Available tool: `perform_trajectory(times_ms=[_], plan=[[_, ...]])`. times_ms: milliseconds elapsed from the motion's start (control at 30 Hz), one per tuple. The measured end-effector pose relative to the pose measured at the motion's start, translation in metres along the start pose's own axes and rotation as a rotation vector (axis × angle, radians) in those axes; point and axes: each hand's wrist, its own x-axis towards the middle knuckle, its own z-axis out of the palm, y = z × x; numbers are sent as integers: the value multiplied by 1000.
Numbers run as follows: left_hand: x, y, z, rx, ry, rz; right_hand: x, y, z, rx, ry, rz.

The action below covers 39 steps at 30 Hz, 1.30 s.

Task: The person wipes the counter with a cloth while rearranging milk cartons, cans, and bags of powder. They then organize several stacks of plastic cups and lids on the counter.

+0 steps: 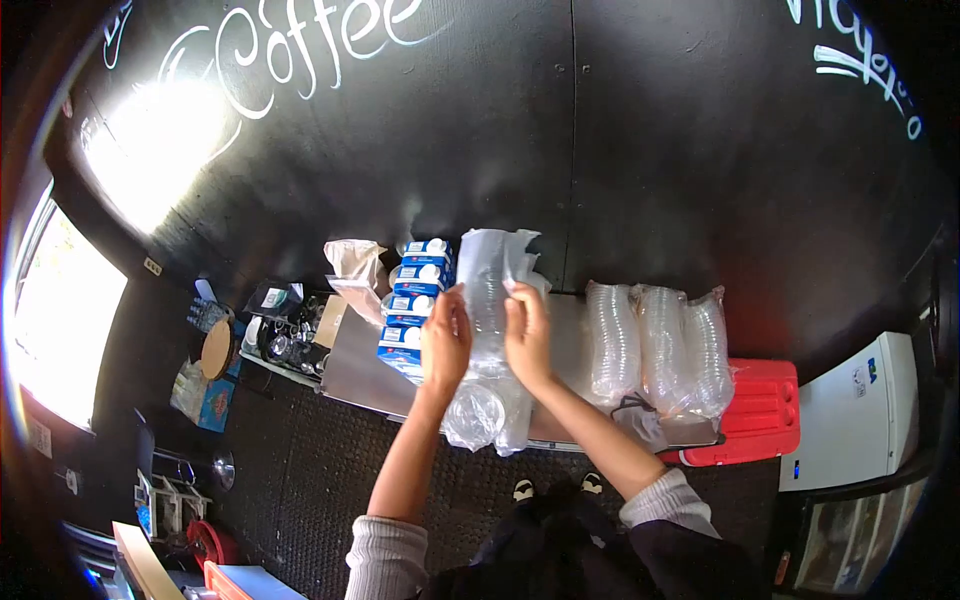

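Observation:
My left hand (446,340) is at the left side of a clear plastic sleeve of stacked cups (485,310), its fingers curled in near the blue and white cartons (402,337). On the sleeve's right side my right hand (526,330) has thumb and fingers pressed together on the loose plastic. The sleeve lies lengthwise on the metal table (365,365), and a round cup end (474,414) shows at its near end. What my left fingertips hold is too small to make out.
More bagged stacks of clear lids or cups (660,350) lie at the right, beside a red cooler (765,412) and a white freezer (850,415). A crate of utensils (285,345) and a paper bag (356,275) are at the left. A black wall (480,130) rises behind.

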Motion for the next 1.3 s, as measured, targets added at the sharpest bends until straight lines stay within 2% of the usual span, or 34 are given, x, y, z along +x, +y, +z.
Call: perform_trajectory(times_ms=[133,267,333,433,500,667,800,867,1067,1133,1167,1200,1267,1300], plan=[[14,-47,-9,-1,21,25,-8,19,43,-8,2,7],[10,-88,-4,54,3,37,-21,33,54,-46,-48,16],[9,-89,-7,108,37,61,-20,32,54,-67,-127,4],[10,-85,-15,178,-39,-46,-23,25,49,-74,-206,-31],[12,-92,-13,177,-35,-47,-26,19,43,-65,-278,5],[15,-89,-14,261,-72,-102,-42,3,-3,-80,-300,54],[15,-83,-8,321,-62,-55,-62,18,-70,-161,-117,240],[17,-77,-1,232,-35,-20,-72,38,-100,-226,-86,309],[12,-65,13,373,-46,-101,-84,65,-129,-349,-135,238],[10,-59,13,298,-60,-181,-90,73,-115,-249,-266,573],[7,-56,14,267,-58,-175,-97,88,-104,-160,-342,656],[5,-46,11,297,-112,-232,-104,105,-92,-147,-351,656],[-4,-36,13,280,-160,-229,-113,125,-69,-325,-447,658],[-9,-38,16,286,-167,-158,-110,119,-63,-298,-462,757]])
